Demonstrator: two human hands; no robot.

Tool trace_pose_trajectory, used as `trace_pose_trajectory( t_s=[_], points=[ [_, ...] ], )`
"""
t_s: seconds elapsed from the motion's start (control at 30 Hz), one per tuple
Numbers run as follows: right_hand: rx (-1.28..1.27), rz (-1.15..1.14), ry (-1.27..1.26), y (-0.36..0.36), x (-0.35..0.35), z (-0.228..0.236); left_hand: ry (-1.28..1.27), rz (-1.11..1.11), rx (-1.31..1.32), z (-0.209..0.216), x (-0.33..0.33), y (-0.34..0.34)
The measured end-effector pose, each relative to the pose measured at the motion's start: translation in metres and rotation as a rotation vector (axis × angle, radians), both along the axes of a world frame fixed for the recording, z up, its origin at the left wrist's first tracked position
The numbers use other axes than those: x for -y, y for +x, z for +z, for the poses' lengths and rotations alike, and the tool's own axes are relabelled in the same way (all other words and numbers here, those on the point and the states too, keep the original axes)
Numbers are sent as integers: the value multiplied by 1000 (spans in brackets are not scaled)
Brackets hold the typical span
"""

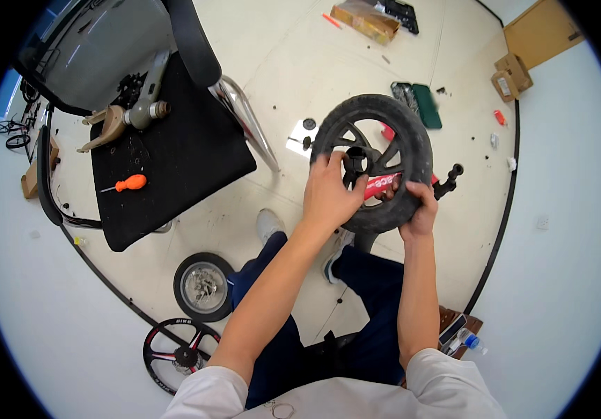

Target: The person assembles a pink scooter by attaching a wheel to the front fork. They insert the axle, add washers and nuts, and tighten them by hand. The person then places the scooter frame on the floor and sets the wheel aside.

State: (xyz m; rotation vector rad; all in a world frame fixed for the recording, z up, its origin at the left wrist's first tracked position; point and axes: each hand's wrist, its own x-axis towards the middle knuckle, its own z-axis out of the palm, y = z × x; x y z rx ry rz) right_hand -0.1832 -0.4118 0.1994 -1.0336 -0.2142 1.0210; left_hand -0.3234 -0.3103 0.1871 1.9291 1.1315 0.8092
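A small black spoked wheel with a thick tyre (422,150) is held up in front of me. My right hand (420,207) grips its lower right edge, with the thumb on the tyre and the fingers showing between the spokes. At the wheel's middle, my left hand (332,192) closes its thumb and fingers round a black ring-shaped part (358,159). Whether that ring is joined to the hub, I cannot tell. Behind the wheel shows a red frame (383,184) with white lettering, and a black bracket-like end (448,181) sticks out to the right.
On the left, a black chair (195,150) bears an orange-handled screwdriver (130,183) and a grey-and-tan forked part (143,112). Another tyred wheel (183,285) and a spoked wheel (148,349) lie lower left. Beyond are a green case (426,106) and cardboard boxes (513,75).
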Motion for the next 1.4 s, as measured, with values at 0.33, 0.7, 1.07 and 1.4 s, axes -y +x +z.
trace_pose_trajectory(
  t_s=[0.33,0.7,1.07,1.4],
  points=[
    [693,285,-323,-54,-23,-6,-944,-32,112,-52,-38,-7],
    [636,359,-548,-4,-27,-60,-1124,44,271,-32,-28,1],
    [476,266,-551,-11,-27,-79,-1067,-58,182,-46,-38,-1],
    [189,325,-524,-8,-22,-72,-904,-158,110,-34,-34,1]
  ],
)
